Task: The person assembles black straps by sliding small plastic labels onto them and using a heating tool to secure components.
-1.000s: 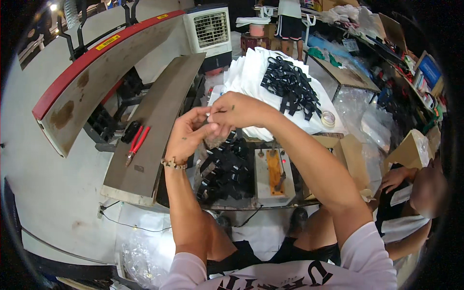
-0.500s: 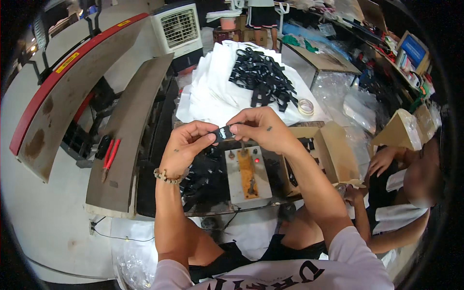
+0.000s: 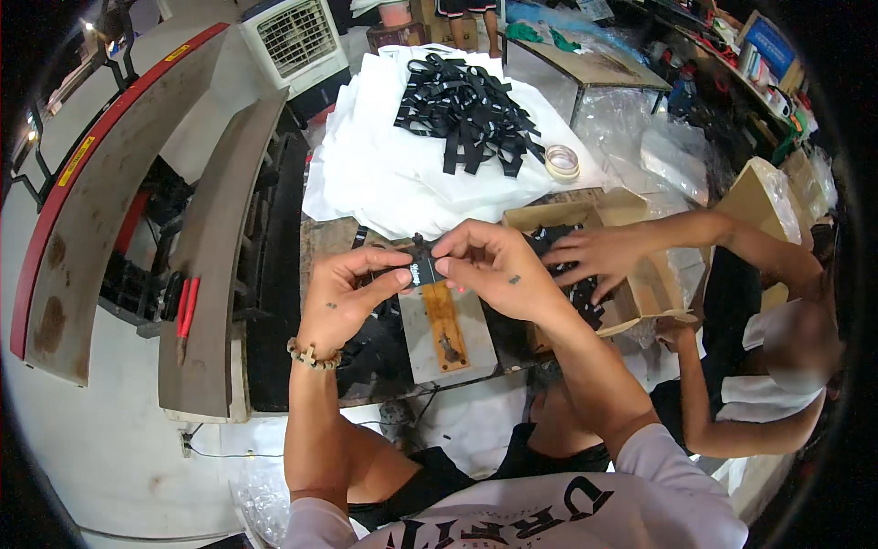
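Observation:
A short black strap (image 3: pixel 423 268) with white print is stretched between my two hands. My left hand (image 3: pixel 352 288) pinches its left end between thumb and fingers. My right hand (image 3: pixel 498 274) pinches the other end the same way. Directly under the strap is the far end of a small grey metal device (image 3: pixel 480 343), with a yellow-orange bar (image 3: pixel 445 320) along its top. Whether the strap touches the device I cannot tell. More black straps (image 3: pixel 389 343) lie beside the device, partly behind my left forearm.
A co-worker's hand (image 3: pixel 599 256) reaches into a cardboard box (image 3: pixel 654 284) of black pieces at right. Beyond lie a black strap pile (image 3: pixel 466 110) and a tape roll (image 3: pixel 562 162) on white cloth (image 3: pixel 357 174). Red-handled pliers (image 3: pixel 186 316) rest on the grey board at left.
The co-worker's hand has come into the box from the right. My strap now sits over the device's far end, and my right hand covers its red light. The whole view has shifted slightly.

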### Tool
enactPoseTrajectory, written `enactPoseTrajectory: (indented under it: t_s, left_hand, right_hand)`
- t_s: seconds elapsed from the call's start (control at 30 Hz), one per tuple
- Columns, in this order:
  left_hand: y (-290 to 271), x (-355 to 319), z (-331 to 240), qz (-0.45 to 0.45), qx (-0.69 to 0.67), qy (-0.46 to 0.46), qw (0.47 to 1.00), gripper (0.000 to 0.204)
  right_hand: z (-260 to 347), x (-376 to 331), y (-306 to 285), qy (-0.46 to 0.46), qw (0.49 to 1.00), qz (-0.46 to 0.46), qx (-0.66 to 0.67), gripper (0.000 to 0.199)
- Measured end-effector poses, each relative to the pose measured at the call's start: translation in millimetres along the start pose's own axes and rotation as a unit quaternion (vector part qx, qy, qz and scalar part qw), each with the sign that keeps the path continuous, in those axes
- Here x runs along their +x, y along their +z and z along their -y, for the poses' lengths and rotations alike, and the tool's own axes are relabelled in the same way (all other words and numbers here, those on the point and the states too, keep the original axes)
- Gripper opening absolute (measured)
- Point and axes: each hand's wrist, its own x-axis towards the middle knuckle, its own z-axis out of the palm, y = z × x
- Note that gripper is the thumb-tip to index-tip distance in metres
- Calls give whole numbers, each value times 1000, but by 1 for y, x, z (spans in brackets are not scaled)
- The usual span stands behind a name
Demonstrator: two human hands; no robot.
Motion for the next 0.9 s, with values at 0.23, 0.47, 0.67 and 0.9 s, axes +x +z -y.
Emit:
enactPoseTrajectory:
  t_s: [0.23,0.47,0.67,0.9]
  left_hand:
    - [7,-2,5,-22,-9,-17,1000,17]
    - [1,1,12,5,10,-26,1000,18]
    - [-1,2,17,1,22,-37,999,17]
    - [0,2,16,-8,34,-40,999,15]
  right_hand:
    - [-9,-3,1,30,999,-16,10,11]
    - [-17,-3,1,34,999,-6,17,10]
    - [-23,-2,2,56,998,-9,15,9]
    - [-26,-2,3,52,998,-16,18,10]
